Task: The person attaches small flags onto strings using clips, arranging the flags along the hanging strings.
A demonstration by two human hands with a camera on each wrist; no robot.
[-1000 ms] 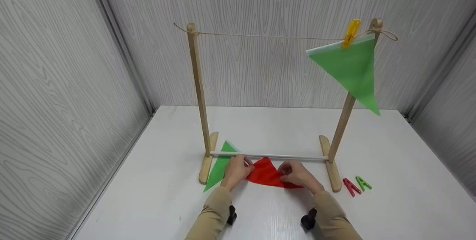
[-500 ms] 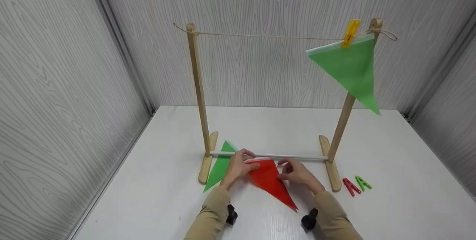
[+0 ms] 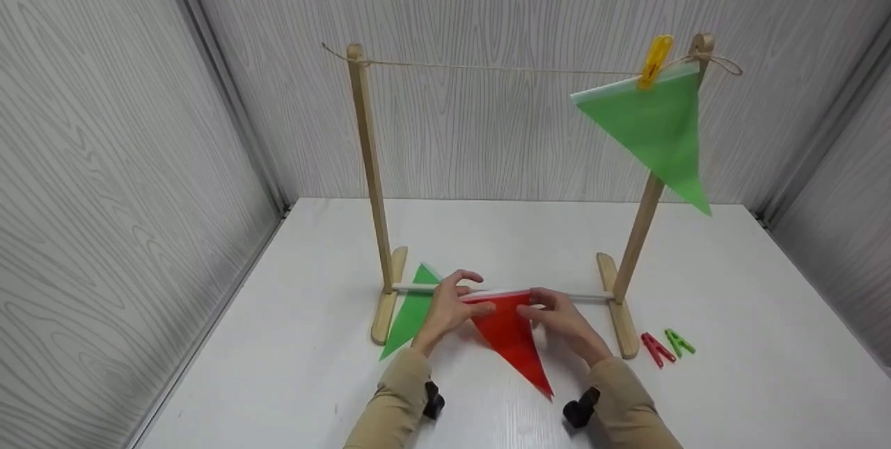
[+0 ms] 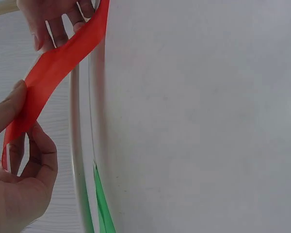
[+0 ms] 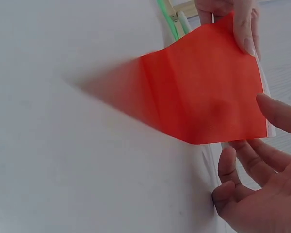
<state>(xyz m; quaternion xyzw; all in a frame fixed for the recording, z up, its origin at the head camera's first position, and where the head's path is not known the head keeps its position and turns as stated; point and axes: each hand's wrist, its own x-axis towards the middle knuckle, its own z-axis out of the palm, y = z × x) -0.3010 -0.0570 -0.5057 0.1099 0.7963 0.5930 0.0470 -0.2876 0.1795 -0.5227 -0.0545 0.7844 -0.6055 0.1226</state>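
A red triangular pennant (image 3: 509, 337) with a white top strip hangs between both hands, its tip pointing down toward the tabletop. The left hand (image 3: 445, 311) pinches its upper left corner, thumb in front and fingers behind. At the upper right corner the right hand (image 3: 562, 317) holds it, thumb on the near face. In the right wrist view the pennant (image 5: 213, 82) is spread fairly flat, its tip blurred. A green pennant (image 3: 411, 310) lies at the left foot of the wooden stand, partly hidden behind the left hand.
A wooden stand with a left post (image 3: 369, 156) and a white crossbar (image 3: 585, 295) carries a twine (image 3: 487, 68). From the twine's right end hangs another green pennant (image 3: 654, 122) under a yellow clothespin (image 3: 655, 62). Red (image 3: 657, 349) and green clothespins (image 3: 679, 342) lie at right.
The red pennant has turned from lying sideways to hanging tip down, its white edge at the top. The right hand has moved up the side to the upper right corner.
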